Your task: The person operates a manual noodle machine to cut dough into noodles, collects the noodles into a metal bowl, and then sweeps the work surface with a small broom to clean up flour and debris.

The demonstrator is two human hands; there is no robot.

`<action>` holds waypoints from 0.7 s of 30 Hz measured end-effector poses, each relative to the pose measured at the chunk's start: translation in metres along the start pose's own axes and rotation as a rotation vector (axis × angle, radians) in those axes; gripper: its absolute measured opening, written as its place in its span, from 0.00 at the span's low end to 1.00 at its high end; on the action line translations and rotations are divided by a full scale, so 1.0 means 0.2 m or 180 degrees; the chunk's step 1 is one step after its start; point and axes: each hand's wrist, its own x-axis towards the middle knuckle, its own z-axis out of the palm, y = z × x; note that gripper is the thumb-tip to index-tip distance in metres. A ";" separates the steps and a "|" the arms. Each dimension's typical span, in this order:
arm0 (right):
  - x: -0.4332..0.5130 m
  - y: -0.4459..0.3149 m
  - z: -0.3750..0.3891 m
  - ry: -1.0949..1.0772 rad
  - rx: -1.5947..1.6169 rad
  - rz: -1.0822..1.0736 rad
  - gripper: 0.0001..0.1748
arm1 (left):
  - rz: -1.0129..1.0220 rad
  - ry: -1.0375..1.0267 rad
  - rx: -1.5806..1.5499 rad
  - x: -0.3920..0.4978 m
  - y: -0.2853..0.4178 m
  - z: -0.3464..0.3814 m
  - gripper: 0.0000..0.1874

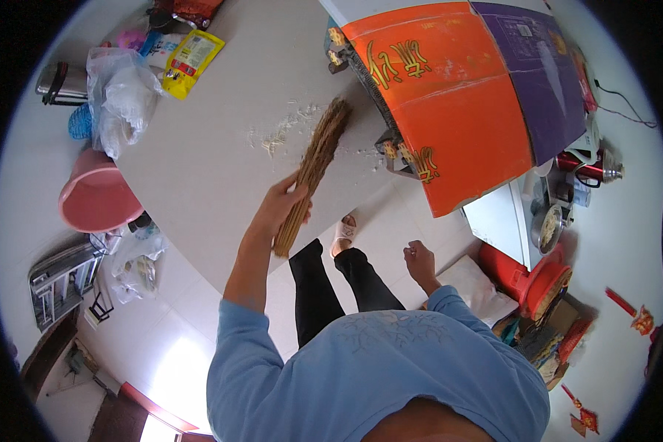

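My left hand (285, 205) is closed around the lower part of a small hand broom of bundled brown stalks (316, 160). The broom lies slantwise over a pale table top (199, 182), its darker, frayed end pointing up and to the right. Around that end are scattered whitish crumbs and flakes (298, 116), with a small yellowish clump (273, 145) to its left. My right hand (420, 259) hangs curled beside the table, over the floor, with nothing visible in it.
An orange and purple cardboard sheet (464, 110) covers a dark object at the table's right. A plastic bag (124, 102) and yellow packet (192, 63) sit at upper left, near a pink bucket (99, 193). Right of the floor stand a white cabinet (500, 221) and red stools (547, 282).
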 end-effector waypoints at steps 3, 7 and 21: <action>-0.02 -0.02 0.00 -0.0030 -0.0278 -0.0139 0.13 | -0.0153 -0.0115 -0.0116 -0.09 -0.14 0.09 0.28; 0.03 -0.02 0.05 0.0074 -0.0345 -0.0141 0.12 | -0.0019 0.0092 0.0277 -0.12 -0.12 0.09 0.30; 0.05 -0.18 0.25 0.0217 -0.0043 0.0027 0.10 | 0.2323 0.2675 0.4991 0.80 1.42 -0.41 0.30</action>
